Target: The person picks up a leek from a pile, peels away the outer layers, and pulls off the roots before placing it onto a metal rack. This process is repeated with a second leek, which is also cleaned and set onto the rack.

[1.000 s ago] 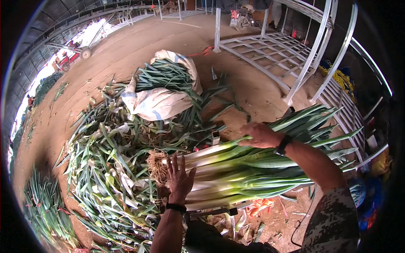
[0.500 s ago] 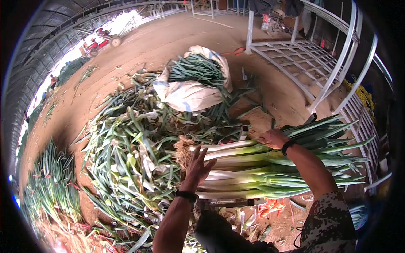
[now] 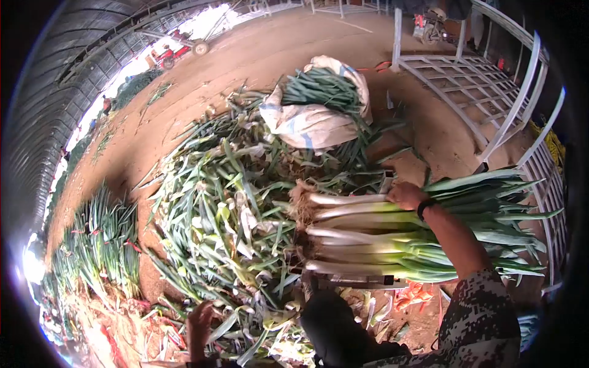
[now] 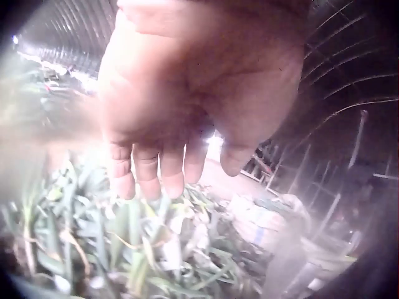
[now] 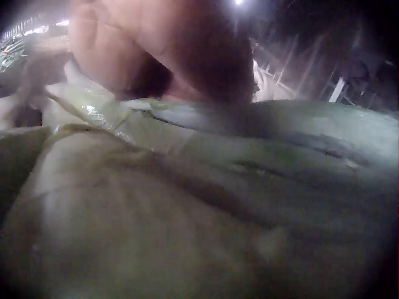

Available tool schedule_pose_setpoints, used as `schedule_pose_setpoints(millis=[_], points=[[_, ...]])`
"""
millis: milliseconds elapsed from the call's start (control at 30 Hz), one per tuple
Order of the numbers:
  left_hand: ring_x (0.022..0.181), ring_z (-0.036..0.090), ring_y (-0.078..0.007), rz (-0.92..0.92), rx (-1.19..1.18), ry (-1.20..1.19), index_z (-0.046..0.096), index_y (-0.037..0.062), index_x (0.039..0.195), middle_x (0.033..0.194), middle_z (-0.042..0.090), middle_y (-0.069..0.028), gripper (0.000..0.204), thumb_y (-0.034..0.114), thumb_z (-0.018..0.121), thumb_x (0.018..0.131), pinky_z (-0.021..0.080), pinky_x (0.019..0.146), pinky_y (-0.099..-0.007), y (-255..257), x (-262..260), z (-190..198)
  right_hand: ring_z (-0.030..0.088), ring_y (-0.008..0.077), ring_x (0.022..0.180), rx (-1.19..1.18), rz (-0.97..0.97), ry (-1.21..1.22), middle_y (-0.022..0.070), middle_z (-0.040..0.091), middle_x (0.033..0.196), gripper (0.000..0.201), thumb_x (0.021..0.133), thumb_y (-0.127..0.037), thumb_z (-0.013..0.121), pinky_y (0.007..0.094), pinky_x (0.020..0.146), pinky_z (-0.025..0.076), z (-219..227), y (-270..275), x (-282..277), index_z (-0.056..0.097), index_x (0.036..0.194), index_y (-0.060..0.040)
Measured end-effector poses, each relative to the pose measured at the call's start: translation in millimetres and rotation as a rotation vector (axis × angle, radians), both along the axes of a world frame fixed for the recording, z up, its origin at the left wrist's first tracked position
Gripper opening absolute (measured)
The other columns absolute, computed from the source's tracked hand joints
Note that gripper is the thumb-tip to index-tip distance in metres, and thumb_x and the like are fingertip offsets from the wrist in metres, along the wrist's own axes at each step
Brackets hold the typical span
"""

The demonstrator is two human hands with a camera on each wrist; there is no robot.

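Observation:
A row of long green onions (image 3: pixel 362 236) lies side by side on a low stand, white roots-end to the left and green leaves to the right. My right hand (image 3: pixel 407 195) grips the far edge of the row, where white stems turn green. In the right wrist view that hand (image 5: pixel 162 50) sits against the stalks, and its fingertips are hidden behind them. My left hand (image 3: pixel 199 322) is away from the row, at the lower left over discarded leaves. Its fingers hang loosely and hold nothing in the left wrist view, palm (image 4: pixel 199 75) showing.
A heap of stripped leaves (image 3: pixel 215 208) spreads left of the row. Behind it stands a pale woven sack (image 3: pixel 313 126) stuffed with green leaves. Tied onion bundles (image 3: pixel 101 245) are at the far left. A metal frame (image 3: pixel 472 92) stands at the back right.
My left hand has left the root end of the onions and moved down to the left. My right hand stays on the far edge of the row. The head view has swung left.

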State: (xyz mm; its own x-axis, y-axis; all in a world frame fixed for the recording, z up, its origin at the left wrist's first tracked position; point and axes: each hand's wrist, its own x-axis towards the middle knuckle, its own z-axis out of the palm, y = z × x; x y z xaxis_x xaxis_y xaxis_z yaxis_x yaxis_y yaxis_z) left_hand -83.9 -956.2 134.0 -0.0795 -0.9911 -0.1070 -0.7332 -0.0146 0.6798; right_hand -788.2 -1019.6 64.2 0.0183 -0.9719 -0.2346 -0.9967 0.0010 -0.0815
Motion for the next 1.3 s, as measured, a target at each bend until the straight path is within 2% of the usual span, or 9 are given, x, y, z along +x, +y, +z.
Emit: schedule_pose_setpoints(millis=[133, 267, 367, 467, 600, 800, 933, 1133, 1300], points=[[0.089, 0.063, -0.0148, 0.263, -0.087, 0.08, 0.068, -0.0014, 0.115, 0.102, 0.07, -0.008, 0.03, 0.019, 0.063, 0.094, 0.051, 0.082, -0.0311, 60.7, 100.6, 10.0, 0.064, 0.0404, 0.089, -0.101, 0.022, -0.109, 0.0191, 0.066, 0.091, 0.032, 0.096, -0.036, 0.05, 0.0528, 0.077, 0.049, -9.2, -0.4, -6.3, 0.064, 0.093, -0.0075], [0.091, 0.062, -0.0143, 0.542, 0.041, 0.246, 0.068, -0.0018, 0.116, 0.103, 0.07, -0.0076, 0.031, 0.02, 0.061, 0.095, 0.051, 0.083, -0.03, 117.4, 67.8, 79.4, 0.064, 0.0433, 0.082, -0.134, -0.028, -0.188, 0.0247, 0.066, 0.092, 0.038, 0.095, -0.038, 0.052, 0.0524, 0.072, 0.049, -2.9, 4.8, -4.2, 0.067, 0.099, -0.0033], [0.098, 0.063, -0.0151, 0.412, 0.002, 0.211, 0.066, -0.0036, 0.119, 0.107, 0.07, -0.0096, 0.036, 0.024, 0.062, 0.096, 0.05, 0.087, -0.0312, 140.0, 111.7, 37.1, 0.063, 0.0349, 0.067, -0.314, -0.252, -0.152, 0.0197, 0.065, 0.079, 0.04, 0.092, -0.041, 0.059, 0.0458, 0.063, 0.047, 24.1, 3.2, -4.0, 0.067, 0.095, -0.0018], [0.102, 0.065, -0.0175, 0.44, 0.037, 0.275, 0.065, -0.0041, 0.121, 0.107, 0.07, -0.0115, 0.039, 0.025, 0.062, 0.096, 0.049, 0.089, -0.032, 125.1, 106.9, 28.3, 0.064, 0.0181, 0.065, -0.323, -0.435, -0.743, 0.0071, 0.069, 0.077, 0.045, 0.094, -0.046, 0.059, 0.0334, 0.059, 0.047, 116.7, 7.0, 75.0, 0.07, 0.089, -0.003], [0.098, 0.066, -0.0157, 0.505, 0.099, 0.574, 0.062, -0.0018, 0.125, 0.105, 0.071, -0.0073, 0.043, 0.031, 0.06, 0.098, 0.05, 0.081, -0.0289, 101.6, 112.1, -1.1, 0.067, 0.0137, 0.074, -0.344, -0.196, -1.187, 0.0072, 0.073, 0.089, 0.046, 0.097, -0.046, 0.055, 0.0257, 0.067, 0.049, 201.7, 37.2, 260.2, 0.071, 0.093, -0.0034], [0.075, 0.065, -0.0102, 0.837, 0.104, 0.902, 0.07, 0.0022, 0.108, 0.086, 0.07, -0.0017, 0.028, 0.026, 0.061, 0.096, 0.049, 0.063, -0.0263, 107.2, 129.4, -130.5, 0.071, 0.0176, 0.081, 0.267, 0.192, -1.699, 0.01, 0.073, 0.096, 0.037, 0.099, -0.037, 0.055, 0.0281, 0.067, 0.054, 186.6, 64.6, 498.2, 0.07, 0.098, -0.0028], [0.068, 0.061, -0.0084, 0.928, 0.055, 0.948, 0.071, -0.0002, 0.103, 0.08, 0.068, -0.0011, 0.025, 0.022, 0.063, 0.094, 0.047, 0.059, -0.0247, 94.8, 126.8, -164.5, 0.07, 0.0154, 0.08, 0.508, 0.148, -1.624, 0.0087, 0.073, 0.096, 0.037, 0.1, -0.035, 0.054, 0.0266, 0.067, 0.053, 144.3, 67.4, 546.7, 0.069, 0.099, -0.0021], [0.077, 0.064, -0.0163, 0.913, -0.038, 0.758, 0.069, -0.0028, 0.106, 0.087, 0.071, -0.0093, 0.035, 0.027, 0.063, 0.091, 0.05, 0.07, -0.0296, 26.1, 161.9, -282.5, 0.068, 0.0126, 0.08, 0.694, 0.075, -1.534, 0.0103, 0.073, 0.098, 0.029, 0.103, -0.023, 0.052, 0.026, 0.068, 0.052, 118.4, 68.2, 570.5, 0.068, 0.1, 0.001], [0.083, 0.065, -0.036, 0.736, -0.22, -0.144, 0.068, 0.0041, 0.095, 0.084, 0.066, -0.0192, 0.02, 0.021, 0.063, 0.087, 0.052, 0.07, -0.0397, 5.9, 158.0, -365.3, 0.068, 0.0142, 0.083, 0.764, 0.035, -1.452, 0.0123, 0.072, 0.099, 0.031, 0.104, -0.022, 0.051, 0.0284, 0.073, 0.054, 116.0, 60.8, 581.9, 0.067, 0.105, 0.0045]])
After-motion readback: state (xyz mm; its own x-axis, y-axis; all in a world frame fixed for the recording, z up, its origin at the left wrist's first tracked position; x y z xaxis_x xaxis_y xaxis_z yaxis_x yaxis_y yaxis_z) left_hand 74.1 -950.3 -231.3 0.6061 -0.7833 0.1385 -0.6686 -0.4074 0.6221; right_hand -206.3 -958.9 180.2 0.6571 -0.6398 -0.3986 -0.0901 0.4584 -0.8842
